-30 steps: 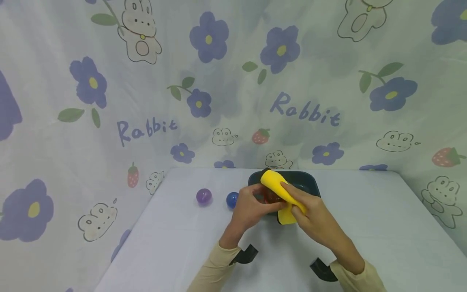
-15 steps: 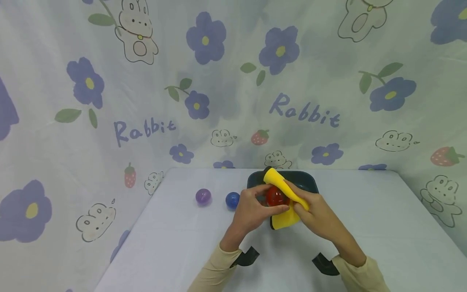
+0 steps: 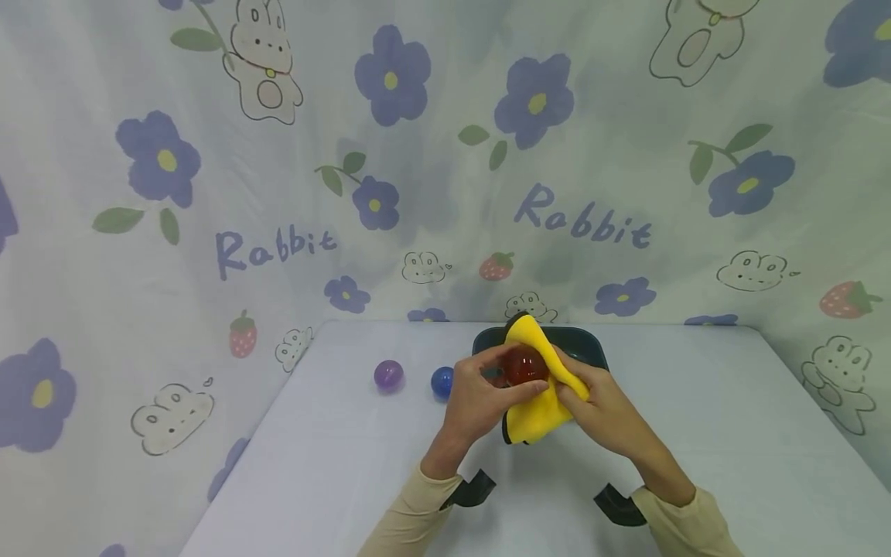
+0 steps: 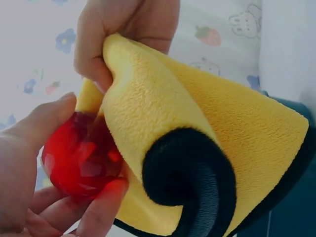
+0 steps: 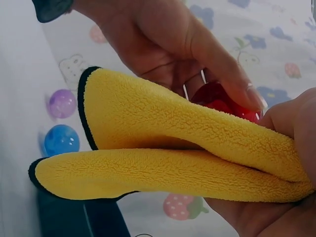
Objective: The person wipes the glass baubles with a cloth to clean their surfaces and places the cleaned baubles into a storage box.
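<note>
A shiny translucent red ball (image 4: pixel 81 155) is pinched between the thumb and fingers of my left hand (image 3: pixel 473 394). My right hand (image 3: pixel 602 402) grips a fluffy yellow cloth (image 3: pixel 536 414) with black edging. In the left wrist view the cloth lies against the ball's right side, its black-edged corner curling over. From the right wrist view the cloth hangs in two folds and hides much of the red ball. Both hands are held above the table, in front of a dark green tray (image 3: pixel 588 340).
Left of the hands, a purple ball (image 3: pixel 388 375) and a blue ball (image 3: pixel 442 383) rest on the white table (image 3: pixel 313 464). The blue one is partly behind my left hand. A curtain (image 3: pixel 445 155) printed with rabbits and flowers hangs behind the table.
The red ball has come into clearer view in my left hand. The cloth has shifted against it, its lower flap now hanging further left and lower. Both hands keep their holds.
</note>
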{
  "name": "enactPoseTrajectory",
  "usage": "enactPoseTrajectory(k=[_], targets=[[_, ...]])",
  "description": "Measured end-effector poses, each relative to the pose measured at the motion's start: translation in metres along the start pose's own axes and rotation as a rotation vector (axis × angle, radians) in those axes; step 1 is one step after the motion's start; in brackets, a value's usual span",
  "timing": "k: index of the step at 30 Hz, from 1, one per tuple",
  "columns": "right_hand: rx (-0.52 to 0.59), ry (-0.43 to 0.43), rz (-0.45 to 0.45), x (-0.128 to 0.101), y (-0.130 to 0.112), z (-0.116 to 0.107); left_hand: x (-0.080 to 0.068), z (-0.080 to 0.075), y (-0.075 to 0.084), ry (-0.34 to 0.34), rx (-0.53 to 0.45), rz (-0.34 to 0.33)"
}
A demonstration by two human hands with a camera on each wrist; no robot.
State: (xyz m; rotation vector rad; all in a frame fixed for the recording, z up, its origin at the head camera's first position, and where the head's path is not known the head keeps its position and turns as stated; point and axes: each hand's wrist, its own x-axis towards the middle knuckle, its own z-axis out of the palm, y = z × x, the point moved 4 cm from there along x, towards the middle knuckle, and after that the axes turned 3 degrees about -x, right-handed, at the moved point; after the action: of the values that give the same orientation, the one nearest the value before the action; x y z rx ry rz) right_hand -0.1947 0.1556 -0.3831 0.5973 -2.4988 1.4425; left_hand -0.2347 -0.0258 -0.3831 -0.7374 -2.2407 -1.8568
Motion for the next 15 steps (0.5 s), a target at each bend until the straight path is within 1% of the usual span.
enactPoseTrajectory(k=[7, 10, 15], targets=[[-0.011, 0.017, -0.006, -0.004, -0.002, 0.006, -0.003, -0.001, -0.006, 0.033, -0.030, -0.005], [-0.016, 0.017, 0.004, -0.005, -0.002, 0.008, -0.004, -0.002, -0.006, 0.046, -0.039, -0.010], [-0.040, 0.025, 0.022, -0.008, -0.003, 0.011, -0.006, -0.004, -0.008, 0.054, -0.018, -0.004]])
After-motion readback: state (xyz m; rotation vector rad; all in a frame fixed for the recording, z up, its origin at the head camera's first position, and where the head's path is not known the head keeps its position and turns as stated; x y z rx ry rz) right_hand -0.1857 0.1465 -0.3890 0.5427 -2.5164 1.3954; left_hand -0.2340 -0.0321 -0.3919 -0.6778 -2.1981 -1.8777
